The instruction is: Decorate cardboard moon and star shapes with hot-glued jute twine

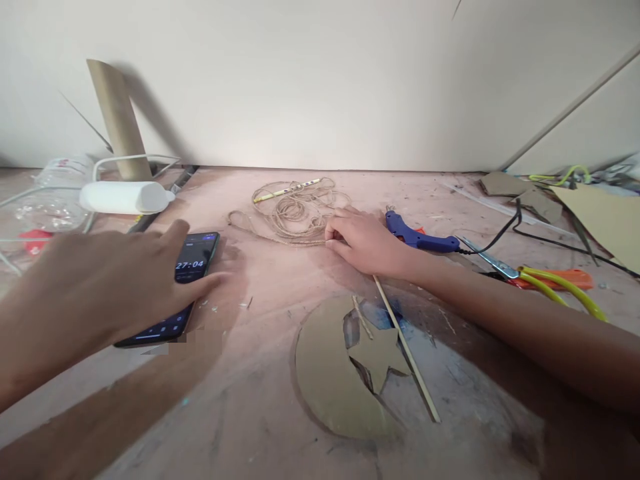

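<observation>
My right hand (363,241) rests on the table with its fingers curled at the edge of a loose coil of twine (295,210); what they pinch is hidden. A thin wooden stick (407,350) runs from under that hand toward me. It crosses a cardboard star (379,353) lying inside a cardboard crescent (327,373). My left hand (105,287) hovers with fingers spread over a black phone (185,273) whose screen reads 27:04.
A blue glue gun (415,233) with a black cord lies right of my right hand. Scissors with yellow-orange handles (545,280) and cardboard scraps (600,213) lie further right. A cardboard tube (117,120), white bottle (125,197) and clear plastic container (45,207) stand at left.
</observation>
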Tool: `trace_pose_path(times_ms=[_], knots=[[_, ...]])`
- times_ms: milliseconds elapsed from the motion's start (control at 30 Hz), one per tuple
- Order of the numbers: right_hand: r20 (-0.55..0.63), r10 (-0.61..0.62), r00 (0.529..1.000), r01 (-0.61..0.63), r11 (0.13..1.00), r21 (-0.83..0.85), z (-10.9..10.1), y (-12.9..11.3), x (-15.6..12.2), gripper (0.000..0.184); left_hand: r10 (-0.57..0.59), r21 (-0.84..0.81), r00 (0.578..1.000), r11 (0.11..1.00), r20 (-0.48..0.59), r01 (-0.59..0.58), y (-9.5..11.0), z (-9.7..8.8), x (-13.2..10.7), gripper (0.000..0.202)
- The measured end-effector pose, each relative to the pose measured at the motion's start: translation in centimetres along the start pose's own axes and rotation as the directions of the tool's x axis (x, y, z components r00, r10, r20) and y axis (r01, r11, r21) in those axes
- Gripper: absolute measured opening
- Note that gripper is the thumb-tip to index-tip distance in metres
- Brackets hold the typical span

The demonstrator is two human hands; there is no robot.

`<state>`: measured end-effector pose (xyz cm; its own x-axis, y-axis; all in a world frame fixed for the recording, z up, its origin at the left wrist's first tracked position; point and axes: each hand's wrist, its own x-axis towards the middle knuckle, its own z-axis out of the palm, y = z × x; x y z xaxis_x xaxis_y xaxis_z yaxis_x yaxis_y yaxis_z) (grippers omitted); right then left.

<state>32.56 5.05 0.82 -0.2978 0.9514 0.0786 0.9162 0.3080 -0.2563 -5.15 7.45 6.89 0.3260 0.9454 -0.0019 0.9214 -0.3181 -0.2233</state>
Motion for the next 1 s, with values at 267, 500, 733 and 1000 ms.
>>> trace_pose_path(times_ms=[267, 500, 733, 1000], knots=[[0.104, -0.270, 0.957, 0.231, 0.929, 0.288, -2.7, -1.7, -1.8, 0.016, 0.514, -0.399, 0.836, 0.737, -0.192, -0.545, 9.2, -1.5, 2.5, 0.047], [0.092, -0.394, 0.915, 0.304, 0.819, 0.486, -4.2, -2.4, -3.2, 0.014, 0.511, -0.737, 0.822, 0.449, -0.252, -0.506, 11.1, 1.0, 0.8, 0.038], [0.059, -0.358, 0.932, 0.269, 0.790, 0.552, -3.4, -1.9, -2.8, 0.014, 0.539, -0.833, 0.795, 0.276, -0.278, -0.479, 11.8, 1.7, 0.5, 0.036], [0.070, -0.304, 0.950, 0.216, 0.802, 0.557, -4.0, -1.9, -3.0, 0.016, 0.497, -0.845, 0.830, 0.305, -0.251, -0.439, 11.2, 1.6, 1.0, 0.041]])
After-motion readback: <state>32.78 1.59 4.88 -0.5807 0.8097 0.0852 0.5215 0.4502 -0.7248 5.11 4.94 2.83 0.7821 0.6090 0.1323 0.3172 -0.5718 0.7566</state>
